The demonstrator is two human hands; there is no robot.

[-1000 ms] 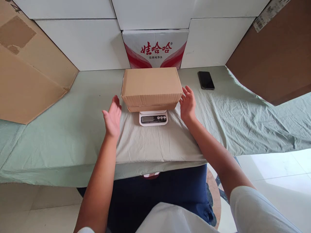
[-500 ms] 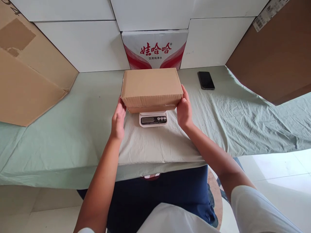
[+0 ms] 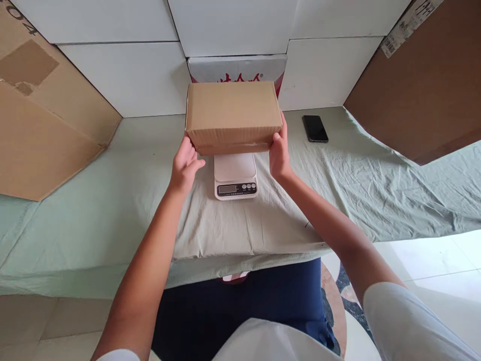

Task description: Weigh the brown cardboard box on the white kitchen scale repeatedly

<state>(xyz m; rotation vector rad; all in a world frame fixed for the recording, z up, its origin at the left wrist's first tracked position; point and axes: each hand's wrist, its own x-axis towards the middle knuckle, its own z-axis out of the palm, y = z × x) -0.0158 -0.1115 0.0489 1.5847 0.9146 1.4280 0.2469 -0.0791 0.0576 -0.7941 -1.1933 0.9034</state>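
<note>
The cardboard box (image 3: 233,116) was held at the centre of the frame, raised clear of the kitchen scale (image 3: 235,175) just below it, with the scale's white platform showing bare underneath. Nearest the camera, at the bottom of the frame, were dark blue trousers (image 3: 240,306) and white sleeves. Both bare forearms reached up from there toward the middle. The left hand (image 3: 185,164) pressed its fingers against the box's lower left edge, thumb pointing inward beneath it. The right hand (image 3: 278,152) gripped the box's lower right corner, thumb on the front face. Together the two hands clasped the box between them. The scale sat on the pale green cloth (image 3: 112,210) that covered the table, its display and buttons facing the person. Farther right, a black phone (image 3: 314,128) lay flat on the cloth, well apart from the box. Behind the box, a white carton with red print (image 3: 236,69) stood against stacked white boxes (image 3: 128,75). A large tan cardboard sheet (image 3: 41,115) leaned at the upper left, and a brown one (image 3: 417,85) at the upper right.
</note>
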